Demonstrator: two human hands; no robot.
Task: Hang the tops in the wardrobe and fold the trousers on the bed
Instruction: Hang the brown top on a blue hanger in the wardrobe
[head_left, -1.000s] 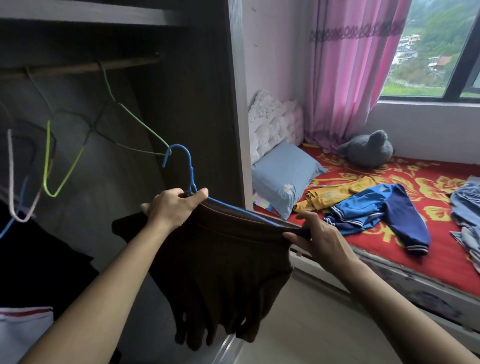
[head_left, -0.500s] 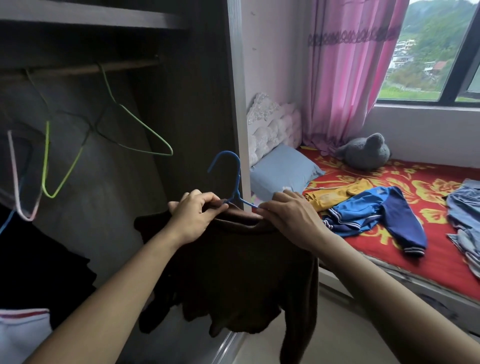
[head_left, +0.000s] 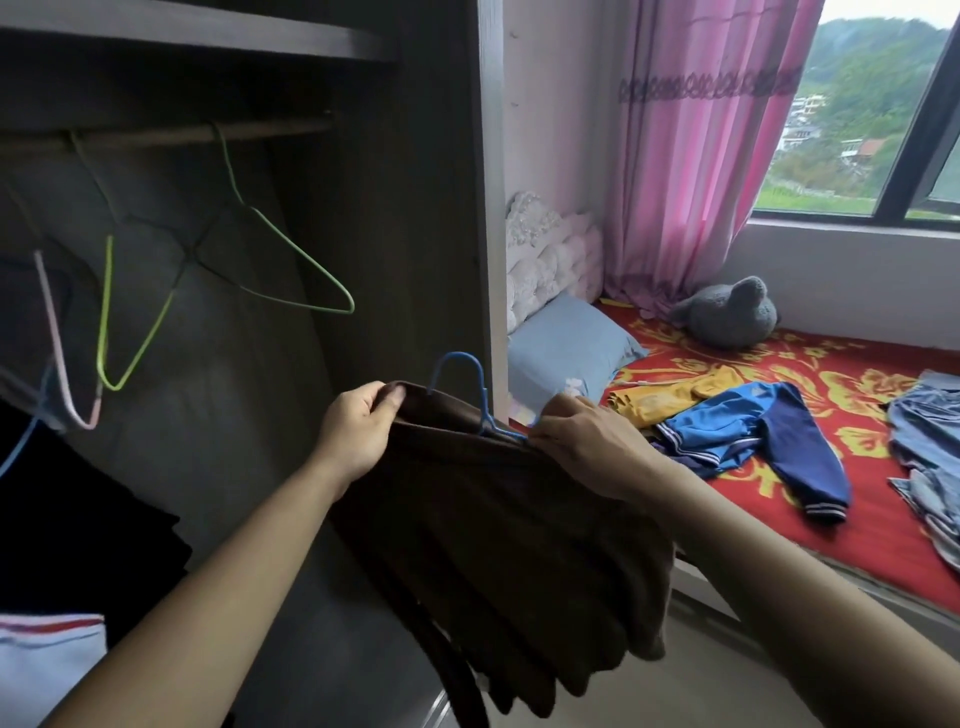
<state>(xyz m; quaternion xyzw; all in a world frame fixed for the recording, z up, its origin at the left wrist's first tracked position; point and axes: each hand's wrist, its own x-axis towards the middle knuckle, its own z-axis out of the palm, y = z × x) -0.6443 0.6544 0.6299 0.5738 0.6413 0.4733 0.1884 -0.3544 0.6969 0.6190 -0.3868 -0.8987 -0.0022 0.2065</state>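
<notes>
A dark brown top (head_left: 498, 530) hangs from both my hands in front of the open wardrobe (head_left: 395, 260). A blue wire hanger (head_left: 470, 384) pokes out of its neck, hook upward. My left hand (head_left: 358, 431) pinches the fabric at the left shoulder. My right hand (head_left: 587, 441) grips the hanger's right arm together with the cloth. The wooden rail (head_left: 171, 135) above carries empty green hangers (head_left: 260, 249) and a pink one (head_left: 57, 332). On the red bed (head_left: 831, 374) lie a blue jacket (head_left: 753, 436), a yellow garment (head_left: 670, 395) and grey-blue trousers (head_left: 930, 447).
Dark clothes (head_left: 78, 530) hang low at the wardrobe's left, above a white garment (head_left: 47, 660). A blue pillow (head_left: 566, 348) and a grey soft toy (head_left: 727, 312) rest at the bed's head. A pink curtain (head_left: 696, 156) hangs by the window. Pale floor (head_left: 675, 675) shows below.
My hands have spread slightly apart along the hanger, and the brown top now drapes lower and to the right. The hanger's hook tilts more to the left.
</notes>
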